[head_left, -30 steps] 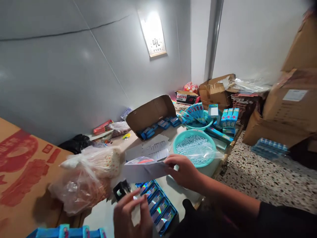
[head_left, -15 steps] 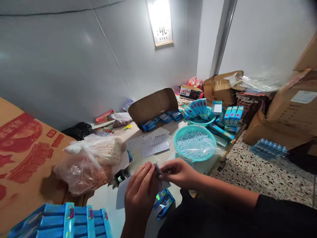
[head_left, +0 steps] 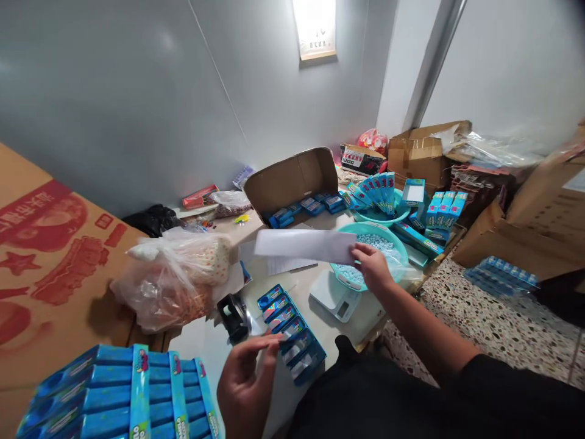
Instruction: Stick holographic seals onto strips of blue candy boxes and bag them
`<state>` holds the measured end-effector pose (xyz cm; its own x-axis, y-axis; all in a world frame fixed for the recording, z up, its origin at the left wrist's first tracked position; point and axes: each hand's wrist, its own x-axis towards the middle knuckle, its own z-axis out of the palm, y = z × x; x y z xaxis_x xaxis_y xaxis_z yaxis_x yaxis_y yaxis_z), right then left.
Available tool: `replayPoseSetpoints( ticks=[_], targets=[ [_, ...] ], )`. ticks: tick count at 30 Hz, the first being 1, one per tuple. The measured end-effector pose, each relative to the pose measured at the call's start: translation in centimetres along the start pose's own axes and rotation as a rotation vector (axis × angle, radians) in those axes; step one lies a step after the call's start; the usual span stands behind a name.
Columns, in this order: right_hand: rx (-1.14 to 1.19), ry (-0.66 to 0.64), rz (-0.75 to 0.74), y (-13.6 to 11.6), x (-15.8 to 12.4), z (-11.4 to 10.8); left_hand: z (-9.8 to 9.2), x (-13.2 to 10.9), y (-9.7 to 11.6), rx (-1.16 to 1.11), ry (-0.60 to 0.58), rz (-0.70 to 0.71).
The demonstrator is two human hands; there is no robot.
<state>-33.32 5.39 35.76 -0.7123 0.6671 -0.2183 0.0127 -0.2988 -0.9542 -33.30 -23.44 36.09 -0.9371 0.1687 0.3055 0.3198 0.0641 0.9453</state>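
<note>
My right hand (head_left: 372, 265) pinches a white sheet of paper (head_left: 301, 245) by its right end, above the table and partly over the round turquoise basin (head_left: 402, 247) of small pale-blue beads (head_left: 372, 241). The sheet looks long and slightly blurred. My left hand (head_left: 249, 381) is closed in a pinch, thumb and forefinger tips together; whatever they hold is too small to make out. Its fingertips are beside a row of several small blue boxes (head_left: 292, 332) with shiny fronts. A black tape dispenser-like object (head_left: 233, 318) stands left of that row.
A white digital scale (head_left: 336, 299) is below the basin. Strapped blue boxes (head_left: 123, 390) are stacked at the lower left. A knotted plastic bag (head_left: 173, 280), an open cardboard box (head_left: 292, 183) and a second basin (head_left: 386, 219) with blue cartons stand around the table.
My hands have come apart. The right hand has moved up and rightward with the sheet, while the left has dropped toward the blue boxes. The row of boxes and scale are now uncovered.
</note>
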Motion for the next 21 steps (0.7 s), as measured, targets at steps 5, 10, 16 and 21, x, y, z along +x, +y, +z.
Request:
replayPoseSetpoints(
  ticks=[5, 10, 16, 21],
  targets=[
    [-0.422, 0.309, -0.169, 2.3, 3.3, -6.0, -2.4, 0.6, -1.2, 0.095, 0.160, -0.328],
    [-0.713, 0.043, -0.543, 2.3, 1.0, -3.1, -3.0, 1.0, 0.2, 0.127, 0.036, -0.382],
    [-0.892, -1.103, -0.884, 0.9, -5.2, 8.2, -2.6, 1.6, 2.3, 0.138, -0.147, -0.368],
    [-0.954, -1.101, -1.074, 2.7, -7.5, 12.0, -4.4, 2.4, 1.1, 0.065, -0.131, -0.360]
  ],
)
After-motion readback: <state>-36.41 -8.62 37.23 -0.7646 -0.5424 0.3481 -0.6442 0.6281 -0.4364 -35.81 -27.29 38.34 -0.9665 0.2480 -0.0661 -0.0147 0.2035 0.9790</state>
